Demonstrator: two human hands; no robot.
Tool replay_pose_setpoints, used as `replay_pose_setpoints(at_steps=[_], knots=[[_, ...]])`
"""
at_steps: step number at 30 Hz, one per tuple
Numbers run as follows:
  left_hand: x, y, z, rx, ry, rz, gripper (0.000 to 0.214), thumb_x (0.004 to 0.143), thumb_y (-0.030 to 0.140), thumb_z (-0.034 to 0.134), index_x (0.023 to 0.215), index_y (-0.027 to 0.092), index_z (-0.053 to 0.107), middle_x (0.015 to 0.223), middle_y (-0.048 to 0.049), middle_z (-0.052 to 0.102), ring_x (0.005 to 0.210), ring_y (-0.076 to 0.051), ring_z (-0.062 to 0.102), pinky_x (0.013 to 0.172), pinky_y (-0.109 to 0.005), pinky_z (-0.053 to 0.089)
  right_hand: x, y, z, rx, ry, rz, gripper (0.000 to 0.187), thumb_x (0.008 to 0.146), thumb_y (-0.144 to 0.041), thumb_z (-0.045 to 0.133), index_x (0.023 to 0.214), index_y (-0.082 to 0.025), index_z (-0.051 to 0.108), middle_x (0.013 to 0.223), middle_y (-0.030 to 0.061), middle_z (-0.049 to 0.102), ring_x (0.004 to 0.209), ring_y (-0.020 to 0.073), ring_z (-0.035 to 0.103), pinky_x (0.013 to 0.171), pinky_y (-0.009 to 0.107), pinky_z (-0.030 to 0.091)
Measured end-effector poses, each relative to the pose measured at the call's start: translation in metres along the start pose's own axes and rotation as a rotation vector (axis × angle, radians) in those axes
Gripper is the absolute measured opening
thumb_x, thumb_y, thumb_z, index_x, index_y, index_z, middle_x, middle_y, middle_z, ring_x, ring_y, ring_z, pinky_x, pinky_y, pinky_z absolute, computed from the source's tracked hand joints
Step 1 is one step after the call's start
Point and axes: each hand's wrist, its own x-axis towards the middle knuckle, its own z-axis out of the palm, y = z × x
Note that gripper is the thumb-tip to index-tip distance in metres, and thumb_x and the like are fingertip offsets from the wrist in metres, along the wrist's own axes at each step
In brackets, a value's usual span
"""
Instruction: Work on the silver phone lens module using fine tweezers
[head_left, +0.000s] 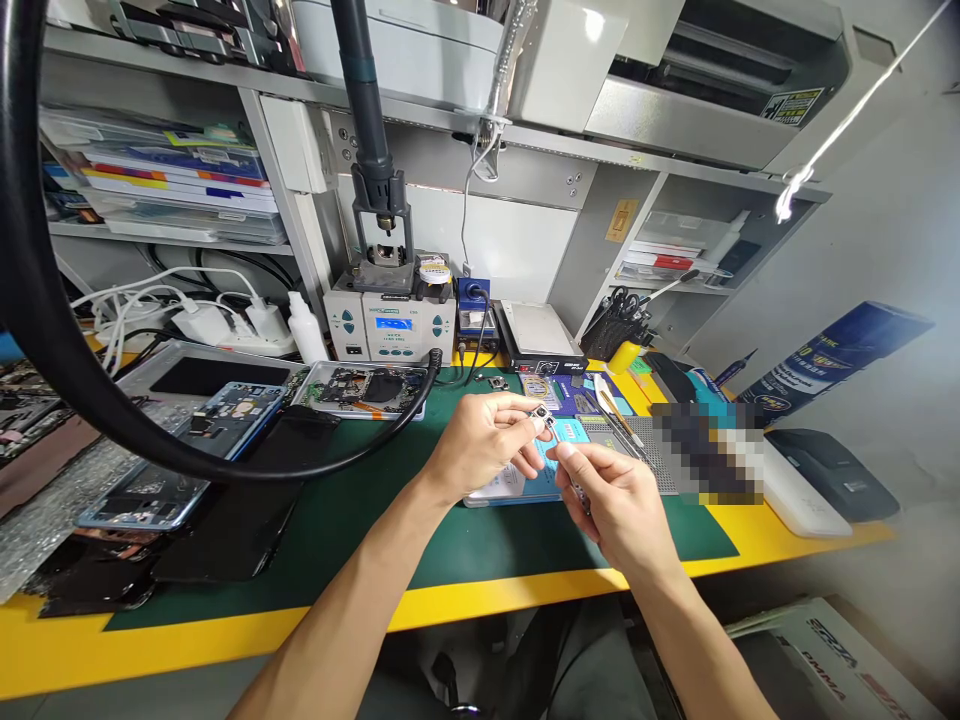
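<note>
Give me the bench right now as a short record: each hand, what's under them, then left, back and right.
Left hand: holding a small camera part
Right hand: close beside it, gripping a small piece, mostly hidden
Under hands: blue-and-white flat box on a green mat
Left: opened phone with blue frame; circuit board in a tray
Back: machine with lit blue display
Right: blue spray can, standing tilted in this view
Unclear: blurred patch near the can

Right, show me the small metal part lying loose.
The loose part on the green mat beyond the left hand, unlike the pinched part in that hand.
</note>
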Motion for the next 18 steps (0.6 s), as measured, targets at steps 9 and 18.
replay_pose_setpoints(at_steps=[9, 18], knots=[[-0.0006, -0.0002, -0.0015, -0.002, 0.008, -0.011, 0.027, 0.086, 0.012, 0.065, 0.112, 0.004, 0.068, 0.076, -0.0076, 0.077, 0.052, -0.016, 0.072, 0.049, -0.028, 0.063, 0.0053, 0.0045, -0.0036, -0.003, -0.038, 0.007, 0.037, 0.104, -0.044, 0.059, 0.081, -0.015, 0.062, 0.059, -0.0098, 0.052, 0.035, 0.0030, 0.037, 0.031, 0.016, 0.028], [0.0004, 0.0027, 0.0014, 0.039, 0.070, -0.056, 0.025, 0.082, 0.012, 0.067, 0.107, 0.006, 0.068, 0.078, -0.0080, 0.079, 0.055, -0.018, 0.074, 0.051, -0.030, 0.064, 0.0039, 0.0083, 0.0030, -0.274, 0.134, -0.192, 0.031, 0.101, -0.042, 0.064, 0.084, -0.016, 0.066, 0.063, -0.0078, 0.057, 0.046, 0.0080, 0.052, 0.046, 0.022, 0.047]])
